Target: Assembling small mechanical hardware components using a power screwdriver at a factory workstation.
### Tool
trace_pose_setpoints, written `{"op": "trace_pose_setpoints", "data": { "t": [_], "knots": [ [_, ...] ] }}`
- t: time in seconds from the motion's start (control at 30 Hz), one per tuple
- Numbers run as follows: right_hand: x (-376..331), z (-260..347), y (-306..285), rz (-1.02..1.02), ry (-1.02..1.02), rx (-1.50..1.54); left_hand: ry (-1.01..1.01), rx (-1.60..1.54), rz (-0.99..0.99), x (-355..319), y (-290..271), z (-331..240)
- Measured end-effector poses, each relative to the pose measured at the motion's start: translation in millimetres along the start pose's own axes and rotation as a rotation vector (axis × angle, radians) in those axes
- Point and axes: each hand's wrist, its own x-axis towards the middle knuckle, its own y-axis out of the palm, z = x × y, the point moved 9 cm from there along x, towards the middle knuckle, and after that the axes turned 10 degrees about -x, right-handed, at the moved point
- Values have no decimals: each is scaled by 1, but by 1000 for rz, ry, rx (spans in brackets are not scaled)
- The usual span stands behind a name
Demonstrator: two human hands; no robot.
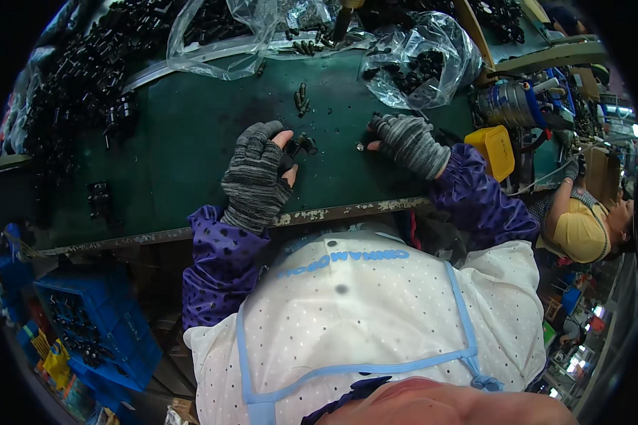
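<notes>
My left hand point(256, 170), in a grey striped glove with bare fingertips, rests over the green workbench point(184, 134). Its thumb and forefinger curl around a small black part point(289, 150), mostly hidden by the fingers. Just to its right lie a few more small black cylindrical parts point(306, 144). My right hand point(410, 145), gloved alike, has its fingers curled in; what they hold, if anything, is hidden. A small shiny piece point(360, 146) shows beside its thumb. Farther back, between the hands, lie some slim dark cylindrical parts point(302, 100).
Black parts point(85, 92) are heaped at the left. Clear plastic bags point(432, 60) lie along the back, one holding black parts. A yellow container point(490, 152) stands beside my right forearm. Blue crates point(106, 319) sit below the bench's left. Another person point(581, 223) is at far right.
</notes>
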Motion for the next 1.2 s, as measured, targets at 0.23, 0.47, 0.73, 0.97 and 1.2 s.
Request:
{"op": "trace_pose_setpoints", "data": {
  "t": [0.23, 0.47, 0.73, 0.97, 1.2],
  "knots": [
    [-4, -12, -37, -314, -5, 497, 14, -31, -63, -4, -2, -1],
    [32, 46, -74, -483, -380, 757, 76, -63, -101, -7, -4, -4],
    [50, 41, -61, -314, -217, 981, 140, -3, -140, -6, -3, -10],
    [63, 43, -49, -81, -92, 971, 100, -20, -143, -4, -4, -10],
    [64, 51, -34, -74, -233, 1083, 77, -36, -138, -6, -4, -11]
  ]
}}
